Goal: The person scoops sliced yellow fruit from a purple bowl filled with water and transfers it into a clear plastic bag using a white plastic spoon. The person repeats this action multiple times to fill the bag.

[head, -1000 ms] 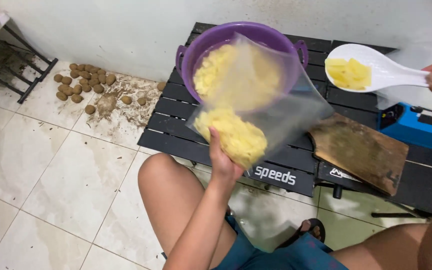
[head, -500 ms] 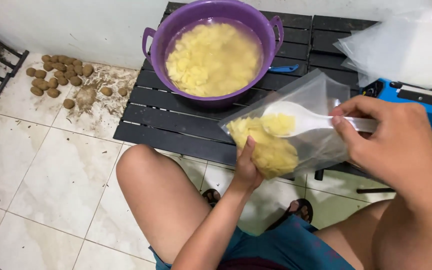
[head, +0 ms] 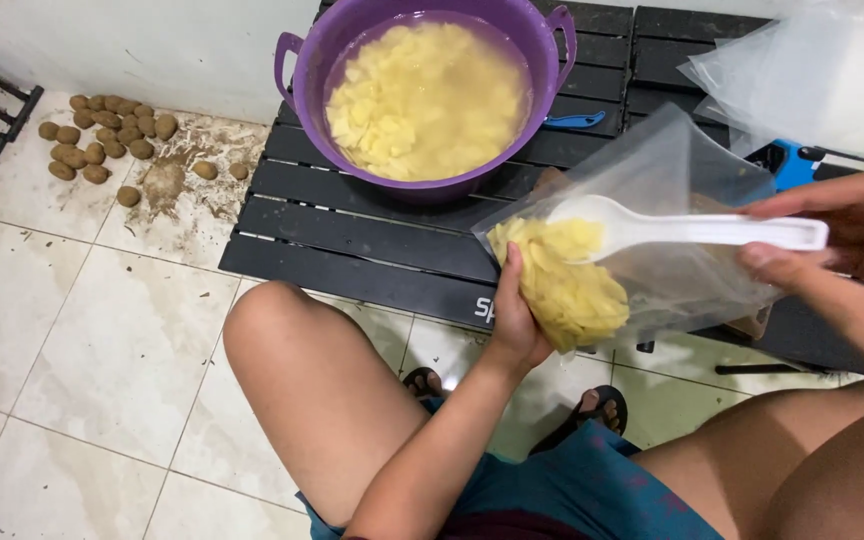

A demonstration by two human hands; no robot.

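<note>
The bag [head: 652, 230] is hanging over the edge of the black table [head: 352, 235], just above the knees. It is clear plastic with yellow potato pieces [head: 567, 290] sitting at its bottom. The left hand [head: 517, 320] is gripping the bag from below, its fingers hiding behind the pieces. The right hand [head: 837, 235] is pinching the handle of a white spoon [head: 682, 228], whose bowl is poking inside the bag. The wrist is being cut off at the edge. A purple tub [head: 422, 95] of pieces in water is sitting on the table. Small brown potatoes [head: 102, 140] are lying on the floor.
</note>
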